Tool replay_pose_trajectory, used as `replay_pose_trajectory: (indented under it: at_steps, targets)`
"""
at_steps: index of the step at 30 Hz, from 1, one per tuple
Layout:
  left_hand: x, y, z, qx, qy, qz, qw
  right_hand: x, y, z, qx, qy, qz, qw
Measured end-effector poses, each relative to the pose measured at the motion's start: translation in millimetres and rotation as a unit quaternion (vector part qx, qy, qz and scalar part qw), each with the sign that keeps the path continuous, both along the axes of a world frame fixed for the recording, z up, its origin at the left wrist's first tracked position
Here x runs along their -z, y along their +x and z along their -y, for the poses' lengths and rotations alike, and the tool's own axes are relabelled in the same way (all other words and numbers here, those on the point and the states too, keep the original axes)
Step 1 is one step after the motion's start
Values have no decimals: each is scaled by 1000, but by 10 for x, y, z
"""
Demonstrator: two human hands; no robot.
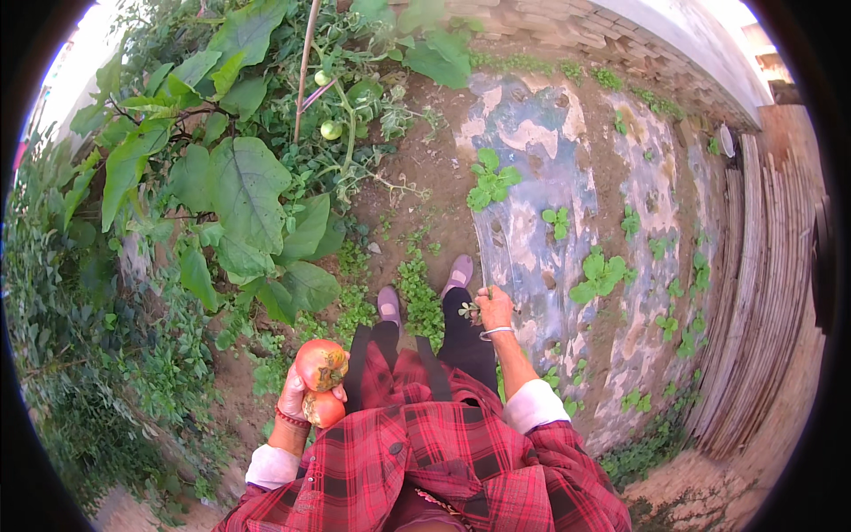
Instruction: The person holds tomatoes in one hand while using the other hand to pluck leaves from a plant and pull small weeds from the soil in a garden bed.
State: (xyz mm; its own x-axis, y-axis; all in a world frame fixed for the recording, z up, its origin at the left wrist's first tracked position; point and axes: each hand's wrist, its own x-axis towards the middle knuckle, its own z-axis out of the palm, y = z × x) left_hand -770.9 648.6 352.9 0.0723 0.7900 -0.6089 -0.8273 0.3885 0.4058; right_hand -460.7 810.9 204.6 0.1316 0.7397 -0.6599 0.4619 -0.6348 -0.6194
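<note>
My left hand is closed around two large ripe tomatoes, held one above the other at my left side. Brown, cracked scarring marks the top of the upper tomato; the lower tomato is partly covered by my fingers. Out in front to the right, my right hand grips a small green weed sprig, whose leaves poke out left of the fingers. Part of the sprig is hidden inside the fist. Below that hand is the edge of a plastic-mulched bed.
Broad-leaved eggplant plants crowd the left, beside a tomato vine with green tomatoes and a thin wooden stake. Low weeds grow between my shoes. Leafy seedlings dot the mulch. Bundled dry stalks lie right; a brick wall stands behind.
</note>
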Motion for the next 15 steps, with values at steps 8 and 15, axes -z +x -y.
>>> replay_pose_trajectory:
  at_steps: [8,15]
  targets:
    - [-30,383,-371,-2,-4,-7,1000,-264,-646,-1063,-135,77,-103,982]
    - [-61,714,-896,-20,9,33,999,83,724,-982,-159,53,39,985]
